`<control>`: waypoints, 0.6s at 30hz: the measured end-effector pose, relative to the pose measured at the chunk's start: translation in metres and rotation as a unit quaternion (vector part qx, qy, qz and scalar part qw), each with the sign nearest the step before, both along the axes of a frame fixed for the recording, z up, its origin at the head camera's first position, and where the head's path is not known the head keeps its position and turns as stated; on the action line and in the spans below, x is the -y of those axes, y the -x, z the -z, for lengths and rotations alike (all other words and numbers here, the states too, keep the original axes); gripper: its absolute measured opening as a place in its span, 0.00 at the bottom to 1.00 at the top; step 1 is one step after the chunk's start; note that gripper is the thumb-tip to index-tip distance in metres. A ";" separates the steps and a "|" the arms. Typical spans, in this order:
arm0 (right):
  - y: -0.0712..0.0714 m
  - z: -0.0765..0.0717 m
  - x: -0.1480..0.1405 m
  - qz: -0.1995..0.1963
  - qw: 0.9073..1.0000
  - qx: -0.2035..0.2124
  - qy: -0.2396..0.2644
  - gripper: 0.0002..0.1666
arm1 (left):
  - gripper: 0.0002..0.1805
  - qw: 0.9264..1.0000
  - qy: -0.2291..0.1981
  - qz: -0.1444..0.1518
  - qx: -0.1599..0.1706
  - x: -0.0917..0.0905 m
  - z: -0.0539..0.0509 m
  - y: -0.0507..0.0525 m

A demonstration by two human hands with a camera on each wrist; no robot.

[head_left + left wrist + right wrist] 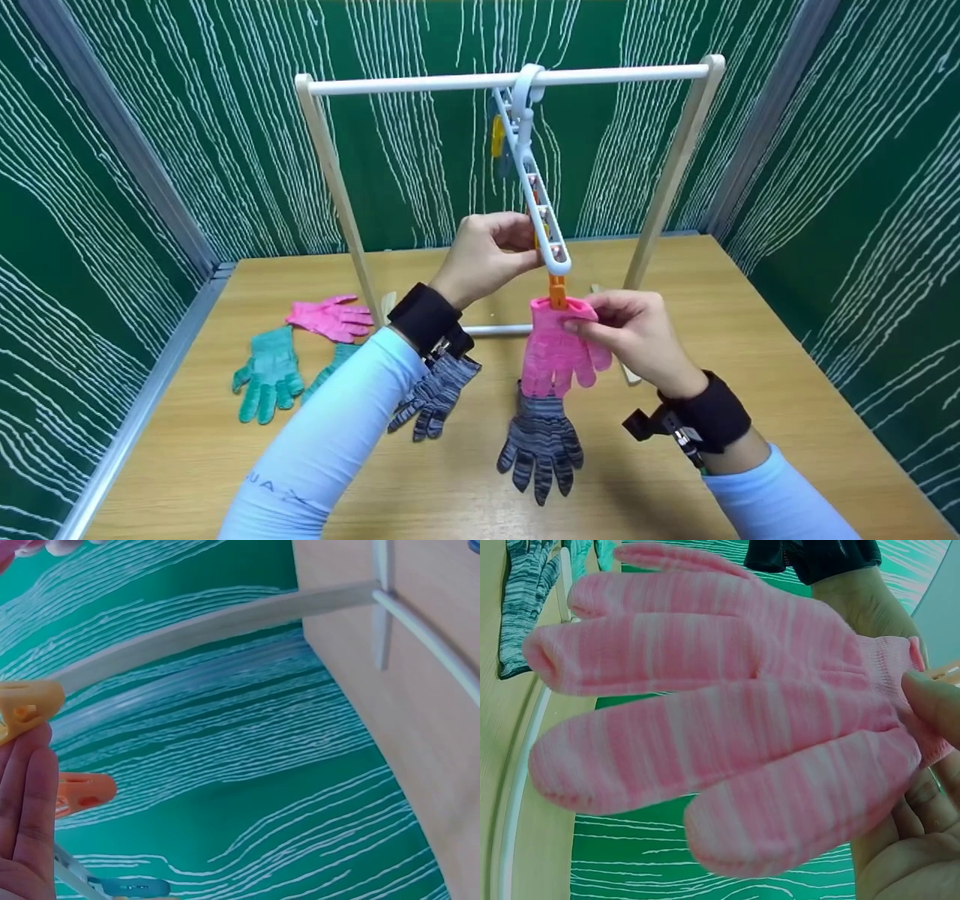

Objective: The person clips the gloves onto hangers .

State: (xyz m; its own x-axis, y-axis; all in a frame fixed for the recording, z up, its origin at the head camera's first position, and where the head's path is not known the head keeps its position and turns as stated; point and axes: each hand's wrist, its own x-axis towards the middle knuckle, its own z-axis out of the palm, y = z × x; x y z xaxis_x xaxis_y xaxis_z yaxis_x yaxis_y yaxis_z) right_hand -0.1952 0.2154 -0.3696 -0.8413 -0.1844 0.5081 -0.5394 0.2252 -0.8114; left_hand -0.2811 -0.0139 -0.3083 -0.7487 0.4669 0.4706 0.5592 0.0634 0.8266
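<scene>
Head view: right hand (pixel 637 334) pinches pink knitted glove (pixel 551 354), likely light, soft, best held by cuff (pixel 541 310); left hand (pixel 486 255) pinches yellow plastic clip (pixel 45 695).

Rack (pixel 673 172) standing on the bench (pixel 750 352); hanger (pixel 525 131) hooked over its top bar (pixel 412 84), near end (pixel 558 266) projecting forward. Beneath that end, a clip (pixel 557 291) bearing the hung glove (pixel 555 356). Below this in the head view, a lower glove (pixel 541 442); to the left, four further gloves (pixel 270 369) on the bench, the rearmost beside the rack's left leg (pixel 332 172). Walls (pixel 450 165) behind and at both sides.
</scene>
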 end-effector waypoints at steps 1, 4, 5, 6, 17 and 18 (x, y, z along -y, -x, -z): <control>0.000 0.000 0.000 -0.001 1.000 0.002 -0.001 0.09 | 0.15 1.000 0.001 -0.001 0.001 0.001 0.000 0.000; 0.000 0.000 0.000 -0.007 1.000 0.008 0.001 0.10 | 0.15 1.000 0.003 -0.004 0.003 0.002 0.000 0.000; 0.000 0.000 -0.001 -0.010 1.000 0.009 0.003 0.10 | 0.16 1.000 0.004 -0.005 0.004 0.002 0.000 0.000; 0.000 0.000 -0.001 -0.014 1.000 0.009 0.005 0.11 | 0.16 1.000 0.005 -0.005 0.005 0.003 0.001 0.000; 0.004 0.007 -0.007 -0.040 0.999 0.010 0.018 0.19 | 0.14 1.000 0.010 -0.016 0.001 0.008 0.003 0.002; 0.004 0.009 -0.008 -0.035 0.999 0.014 0.016 0.19 | 0.14 1.000 0.010 -0.017 0.002 0.009 0.003 0.002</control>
State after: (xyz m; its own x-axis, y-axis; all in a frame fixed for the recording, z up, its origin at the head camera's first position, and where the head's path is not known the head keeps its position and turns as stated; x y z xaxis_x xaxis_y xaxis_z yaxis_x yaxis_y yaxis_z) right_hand -0.1994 0.2229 -0.3782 -0.8412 -0.2280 0.4903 -0.5292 0.1614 -0.8330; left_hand -0.2835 -0.0225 -0.3112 -0.7657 0.4509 0.4586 0.5536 0.0992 0.8268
